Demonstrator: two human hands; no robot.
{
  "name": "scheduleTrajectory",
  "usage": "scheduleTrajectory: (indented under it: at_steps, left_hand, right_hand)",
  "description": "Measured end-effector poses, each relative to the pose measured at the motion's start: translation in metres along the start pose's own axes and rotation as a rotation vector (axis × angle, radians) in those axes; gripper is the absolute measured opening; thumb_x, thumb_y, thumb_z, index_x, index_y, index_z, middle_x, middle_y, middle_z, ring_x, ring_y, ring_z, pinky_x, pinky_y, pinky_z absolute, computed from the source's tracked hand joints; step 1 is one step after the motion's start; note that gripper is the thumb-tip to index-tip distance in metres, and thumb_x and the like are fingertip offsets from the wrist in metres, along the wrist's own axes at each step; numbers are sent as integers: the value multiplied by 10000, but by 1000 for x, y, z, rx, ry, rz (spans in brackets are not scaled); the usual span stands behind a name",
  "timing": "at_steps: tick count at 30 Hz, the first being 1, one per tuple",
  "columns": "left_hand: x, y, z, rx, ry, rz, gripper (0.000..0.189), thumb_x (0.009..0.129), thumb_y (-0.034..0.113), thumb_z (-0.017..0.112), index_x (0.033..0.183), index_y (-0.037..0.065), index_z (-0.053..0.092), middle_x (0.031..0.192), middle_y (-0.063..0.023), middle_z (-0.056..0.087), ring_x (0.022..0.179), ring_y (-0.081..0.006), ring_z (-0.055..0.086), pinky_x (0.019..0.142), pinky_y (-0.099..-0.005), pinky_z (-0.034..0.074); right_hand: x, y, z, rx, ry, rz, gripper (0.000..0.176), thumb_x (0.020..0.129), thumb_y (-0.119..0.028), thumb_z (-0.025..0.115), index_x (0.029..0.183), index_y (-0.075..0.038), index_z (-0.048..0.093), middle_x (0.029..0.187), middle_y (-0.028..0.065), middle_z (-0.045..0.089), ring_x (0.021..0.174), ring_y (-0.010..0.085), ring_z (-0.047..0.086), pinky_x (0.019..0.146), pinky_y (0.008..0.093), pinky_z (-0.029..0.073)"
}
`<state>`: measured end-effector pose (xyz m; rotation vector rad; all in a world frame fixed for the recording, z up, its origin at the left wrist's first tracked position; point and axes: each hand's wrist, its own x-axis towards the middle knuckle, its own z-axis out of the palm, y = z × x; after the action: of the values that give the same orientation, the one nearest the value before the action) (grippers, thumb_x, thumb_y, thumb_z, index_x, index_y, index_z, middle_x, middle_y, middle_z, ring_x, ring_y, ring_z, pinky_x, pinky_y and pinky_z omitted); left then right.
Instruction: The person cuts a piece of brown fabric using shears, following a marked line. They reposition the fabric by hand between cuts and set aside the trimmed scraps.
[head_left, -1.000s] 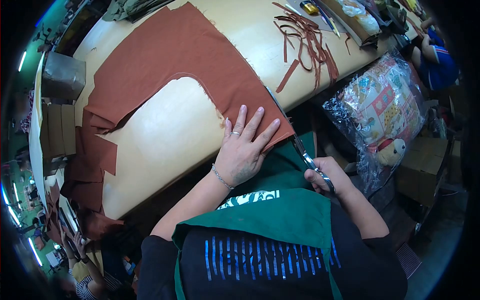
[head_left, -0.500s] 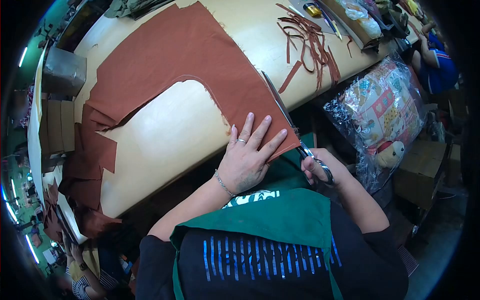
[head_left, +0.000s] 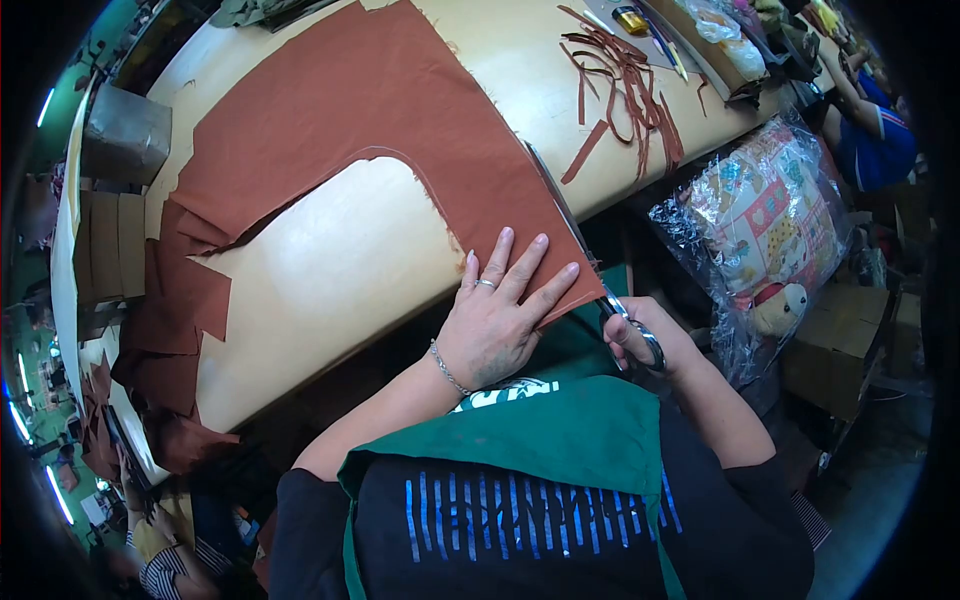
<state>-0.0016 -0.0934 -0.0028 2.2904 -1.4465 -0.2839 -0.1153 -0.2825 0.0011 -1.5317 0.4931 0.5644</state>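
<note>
Pressing the red-brown cloth [head_left: 330,100], spread toward eleven o'clock on the table [head_left: 300,280], with wide-open left hand [head_left: 490,330], likely to stop slipping, and gripping scissors [head_left: 615,307] in curled right hand [head_left: 678,338] at three o'clock, with blades aimed at eleven, along the edge.

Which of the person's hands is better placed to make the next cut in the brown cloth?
Probably the right hand: it grips the scissors, whose blades lie along the cloth's edge. The left hand presses the cloth flat.
</note>
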Motion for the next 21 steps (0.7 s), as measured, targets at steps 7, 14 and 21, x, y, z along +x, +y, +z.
scheduleTrajectory:
  at_steps: [7,14,21]
  left_hand:
    - [-1,1,0,-11,-11,2,632,708,107,565,1293,254,376,1376,-125,254,1255,-407,232,917,-609,275]
    - [-6,5,-2,-30,-46,37,625,708,122,568,1291,245,376,1377,-125,250,1257,-406,227,915,-611,277]
    - [-14,7,-2,-30,-24,68,500,794,231,556,1270,238,402,1347,-137,307,1242,-407,259,897,-604,307]
  right_hand:
    - [-6,-1,8,-64,78,67,670,627,-701,546,675,-36,485,523,-1,469,449,71,490,410,204,403]
    - [4,-3,1,-25,-11,-28,702,635,-730,500,719,-34,483,562,15,483,486,87,498,447,215,408]
    - [16,-11,6,-10,-17,-44,737,617,-768,463,731,-40,483,576,17,475,498,94,500,452,216,410]
